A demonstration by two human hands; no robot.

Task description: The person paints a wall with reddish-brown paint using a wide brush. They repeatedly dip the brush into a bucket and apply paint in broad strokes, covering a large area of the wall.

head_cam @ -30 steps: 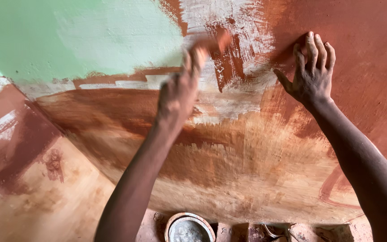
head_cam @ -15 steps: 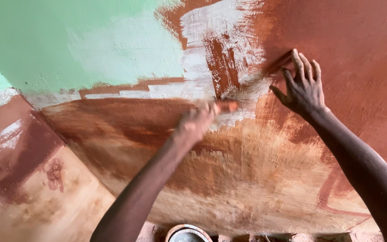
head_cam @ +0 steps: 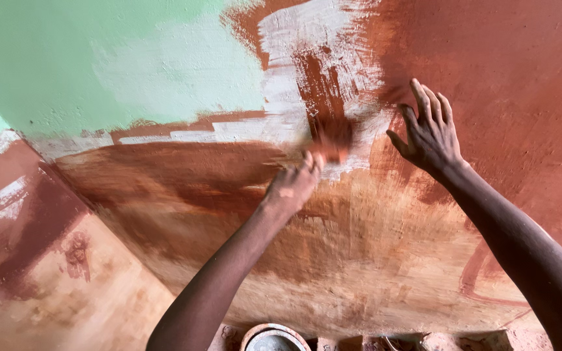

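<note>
My left hand (head_cam: pixel 294 185) grips a paintbrush (head_cam: pixel 330 138) whose bristles, blurred with motion, press reddish-brown paint onto a white patch (head_cam: pixel 281 110) of the wall. My right hand (head_cam: pixel 429 130) rests flat on the painted wall to the right of the brush, fingers spread, holding nothing. The wall (head_cam: pixel 489 58) is reddish brown on the right, tan and streaky lower down, with pale green paint (head_cam: pixel 66 58) at the upper left.
A round white paint container (head_cam: pixel 273 338) with a brown-stained rim sits on the floor at the bottom edge, below my left arm. A side wall (head_cam: pixel 27 260) with brown and tan smears meets the main wall at the left corner.
My left hand swept the brush down from the upper white patch, then back up and to the right. My right hand stayed flat on the wall.
</note>
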